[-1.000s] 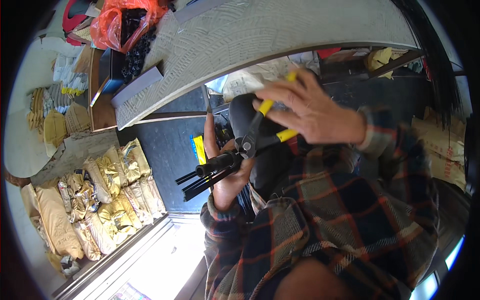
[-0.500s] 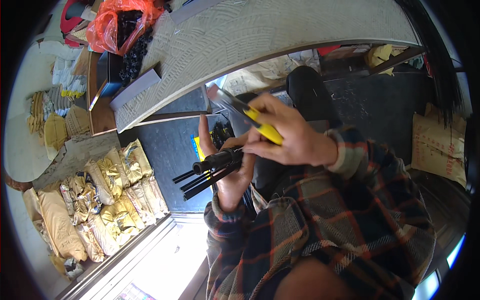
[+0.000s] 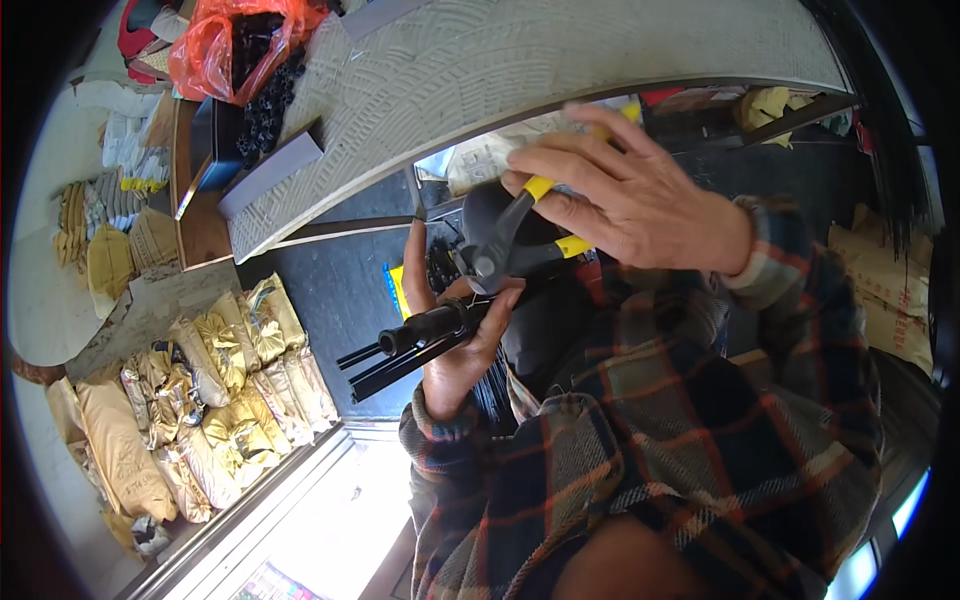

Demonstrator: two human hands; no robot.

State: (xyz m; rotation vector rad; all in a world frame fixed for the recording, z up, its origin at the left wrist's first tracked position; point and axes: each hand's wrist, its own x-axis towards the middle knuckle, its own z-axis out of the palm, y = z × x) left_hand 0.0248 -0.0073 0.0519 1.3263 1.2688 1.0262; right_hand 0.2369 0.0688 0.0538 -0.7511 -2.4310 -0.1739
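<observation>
My left hand (image 3: 450,372) grips a black tube (image 3: 415,332), with several thin black rods (image 3: 372,382) lying alongside it. The thumb presses against the tube while the index finger points away from me. My right hand (image 3: 645,205) holds pincers (image 3: 487,266) by their yellow-gripped handles, which are spread apart. Their jaws sit at the tube's far end, close to my left fingertips; a thin bright strand shows there. Whether the jaws pinch that strand I cannot tell. Part of the upper handle is hidden behind my right fingers.
A textured-top table (image 3: 450,80) stands ahead, bearing an orange plastic bag (image 3: 205,55) with black pieces. Several brown paper-wrapped packages (image 3: 225,385) lie at the left. A brown sack (image 3: 880,290) stands at the right. Long black bristles (image 3: 885,150) hang at the upper right.
My right hand has moved up and to the right, and the pincers have turned with their handles now spread. Their jaws have come down to the tube. The left hand has barely moved.
</observation>
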